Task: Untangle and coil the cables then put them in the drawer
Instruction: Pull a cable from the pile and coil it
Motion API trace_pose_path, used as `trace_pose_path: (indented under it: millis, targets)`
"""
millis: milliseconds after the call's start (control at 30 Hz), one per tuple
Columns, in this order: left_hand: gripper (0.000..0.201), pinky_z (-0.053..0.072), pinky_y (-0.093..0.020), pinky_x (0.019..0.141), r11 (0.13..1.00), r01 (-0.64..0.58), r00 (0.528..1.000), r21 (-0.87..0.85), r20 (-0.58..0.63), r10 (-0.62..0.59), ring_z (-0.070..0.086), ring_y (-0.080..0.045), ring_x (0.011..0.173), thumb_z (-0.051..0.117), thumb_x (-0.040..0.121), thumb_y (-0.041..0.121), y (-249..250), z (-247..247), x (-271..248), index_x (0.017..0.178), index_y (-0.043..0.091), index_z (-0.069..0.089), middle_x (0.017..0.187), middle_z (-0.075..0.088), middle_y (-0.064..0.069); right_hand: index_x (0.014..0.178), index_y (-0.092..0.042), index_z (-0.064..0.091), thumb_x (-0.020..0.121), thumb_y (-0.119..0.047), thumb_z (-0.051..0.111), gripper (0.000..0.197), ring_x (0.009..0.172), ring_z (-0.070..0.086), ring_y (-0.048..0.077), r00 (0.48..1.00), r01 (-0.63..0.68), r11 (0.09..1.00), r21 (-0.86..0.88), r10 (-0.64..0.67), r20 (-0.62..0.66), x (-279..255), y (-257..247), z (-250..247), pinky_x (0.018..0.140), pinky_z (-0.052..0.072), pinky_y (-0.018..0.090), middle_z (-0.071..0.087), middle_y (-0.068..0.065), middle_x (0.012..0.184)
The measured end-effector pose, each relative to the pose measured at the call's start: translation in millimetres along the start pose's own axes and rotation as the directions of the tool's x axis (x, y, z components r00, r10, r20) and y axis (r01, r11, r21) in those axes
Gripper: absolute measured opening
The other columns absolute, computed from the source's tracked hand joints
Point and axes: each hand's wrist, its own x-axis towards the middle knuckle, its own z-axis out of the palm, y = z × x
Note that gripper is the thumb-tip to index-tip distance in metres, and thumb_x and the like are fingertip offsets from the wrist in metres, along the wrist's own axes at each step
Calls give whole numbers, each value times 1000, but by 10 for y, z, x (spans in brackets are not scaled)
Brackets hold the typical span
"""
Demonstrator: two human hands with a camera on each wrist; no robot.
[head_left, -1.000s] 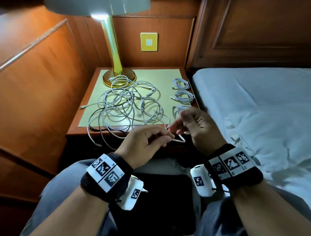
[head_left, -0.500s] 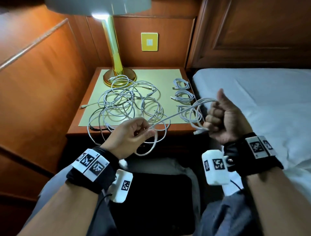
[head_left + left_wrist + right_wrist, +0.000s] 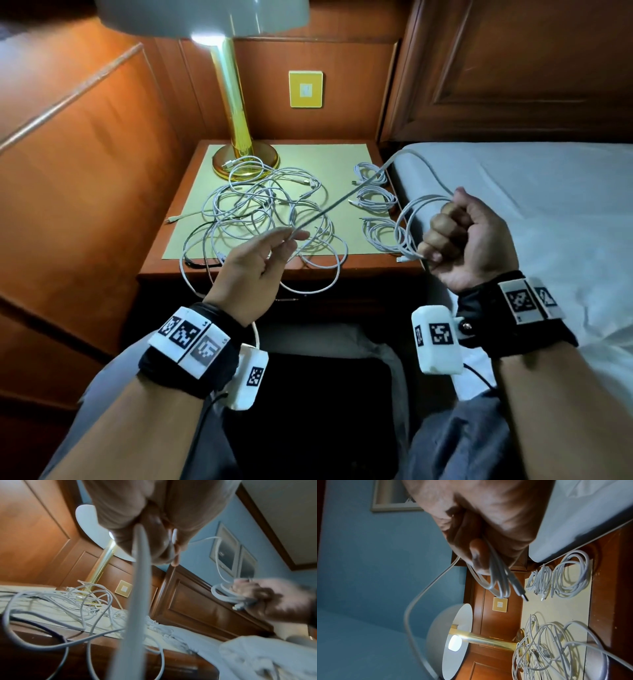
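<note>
A tangle of white cables [image 3: 267, 212] lies on the nightstand [image 3: 178, 274]. My right hand [image 3: 442, 236] is a fist gripping a small coil of one white cable [image 3: 407, 226], whose plug [image 3: 520, 592] sticks out below the fingers. That cable arcs up from the fist over the bed edge, then runs taut down to my left hand [image 3: 291, 240], which pinches it between thumb and fingers. In the left wrist view the cable [image 3: 137, 588] runs blurred from my fingers [image 3: 154, 545] past the lens. Three finished coils [image 3: 375, 200] lie along the nightstand's right side.
A brass lamp [image 3: 239, 157] stands at the back of the nightstand, its base touching the tangle. A white bed [image 3: 513, 212] borders the right side and a wood-panelled wall [image 3: 85, 171] the left. Some loops hang over the nightstand's front edge above my lap.
My hands, close together at the front edge a second ago, have moved apart. The right hand has added loops to its coil and risen; the left now holds the cable stretched taut.
</note>
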Motion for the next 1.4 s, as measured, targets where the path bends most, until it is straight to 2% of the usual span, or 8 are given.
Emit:
trace_pose_path:
  millis: [133,333,467,700,833,967,1167,1400]
  targets:
    - [34,43,-13,74,985,75,983,154,154,-99,61,-13,74,49,103,11,-97,98,-48,133,18,63,77,63,13,63,-25,27,96,-36,35,36,44,9,13,998,-1,999,50,-3,69,-35,19,26,48,13,27,17,-7,50]
    - [42,40,-18,75,892,230,796,388,452,-402,67,-20,102,38,104,21,-46,339,-157,145,32,45,96,71,7,68,-22,34,101,-33,34,35,44,18,14,990,129,985,-118,-121,78,-49,109,80,49,22,28,22,-5,55]
    - [28,52,-29,93,905,121,750,409,560,-353,65,-11,108,45,102,26,7,405,-144,122,35,64,115,71,10,67,-21,38,94,-32,39,29,48,22,16,969,239,902,-360,-199,145,-36,193,99,51,20,33,26,0,57]
    - [19,55,-25,86,940,-15,637,340,728,-253,66,-2,85,56,96,27,180,390,-192,97,36,73,85,71,18,79,-7,54,99,-30,40,34,57,47,14,919,382,636,-671,-187,346,-94,386,133,54,37,19,60,7,66]
    - [18,51,-24,71,979,-33,738,201,665,-112,61,-3,69,54,95,25,247,328,-165,91,25,72,76,68,10,77,-6,56,106,-24,40,37,56,49,11,915,392,536,-748,-142,377,-129,452,166,56,38,14,65,12,69]
    - [16,38,-23,61,968,3,891,250,439,-116,50,-3,59,64,96,33,74,299,-126,105,23,55,65,57,8,78,-11,54,106,-27,41,36,49,38,14,964,266,683,-680,-170,206,-49,437,127,47,31,24,52,1,57]
    - [38,48,-26,68,970,21,962,243,258,-85,57,-3,69,72,89,20,-36,265,-130,116,24,44,87,60,12,70,-13,44,103,-25,38,36,45,25,16,993,96,913,-397,-59,104,-42,312,150,47,23,30,31,-1,52]
    - [12,54,-35,64,958,-249,964,143,132,231,60,-10,70,70,89,11,24,213,-104,95,14,60,88,61,7,65,-23,39,97,-31,40,33,39,16,10,993,-11,962,-272,41,107,-28,183,60,43,12,27,21,-8,48]
